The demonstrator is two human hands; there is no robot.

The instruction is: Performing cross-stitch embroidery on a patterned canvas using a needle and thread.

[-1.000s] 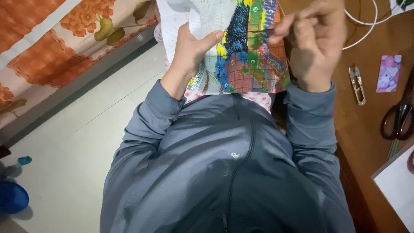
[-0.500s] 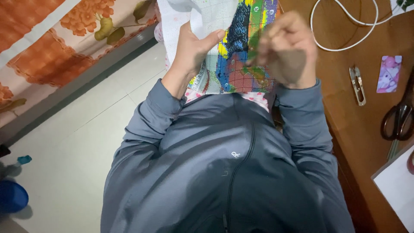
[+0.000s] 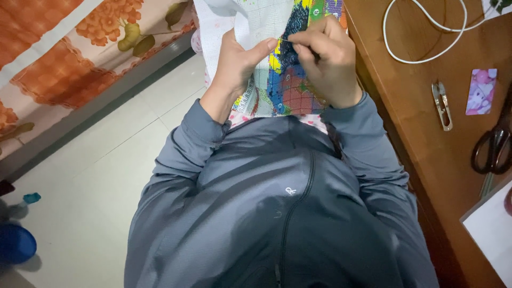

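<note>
A person in a grey zip jacket (image 3: 288, 213) sat beside a wooden tabletop (image 3: 416, 106). A colourful cross-stitch cloth (image 3: 272, 32) lay over the lap, held up by the left hand (image 3: 237, 58), thumb pressed on its front. The right hand (image 3: 325, 61) pinched a thin needle (image 3: 288, 39) (barely visible) against the cloth. Small thread snips (image 3: 441, 105) lay on the tabletop.

Lighting is soft, even and moderately bright, with no glare. Faint shadows lie on the pale floor tiles (image 3: 106, 176) beside the blue object (image 3: 16, 244) at lower left. The grey jacket (image 3: 277, 213) reads slightly dim. Focus is acceptable at centre; frame edges show mild wide-angle stretch and softness.
</note>
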